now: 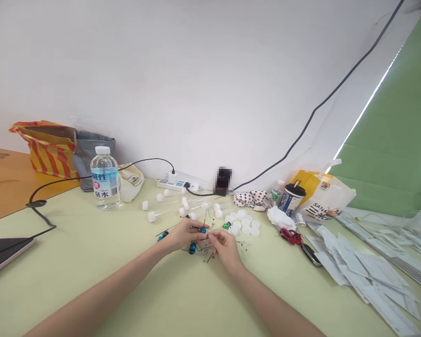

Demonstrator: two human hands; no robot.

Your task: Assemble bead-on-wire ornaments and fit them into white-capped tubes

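Observation:
Near the middle of the table, my left hand (185, 234) pinches a small shiny blue piece (203, 230) from which a thin dark wire stands up. My right hand (226, 247) is closed close beside it, thumb and finger together at a thin metal part too small to name. Under and around the fingers lie more blue pieces (192, 248) and several thin metal rods (210, 256), partly hidden by my hands. A green piece (226, 225) lies just beyond my right hand. Clear tubes with white caps (152, 216) are spread behind my left hand.
Loose white discs (246, 229) lie behind my right hand. A water bottle (105, 180) stands left, a power strip (177, 184) against the wall. To the right are red-handled scissors (290, 236), a lidded cup (292, 200) and a pile of flat white pieces (365, 271).

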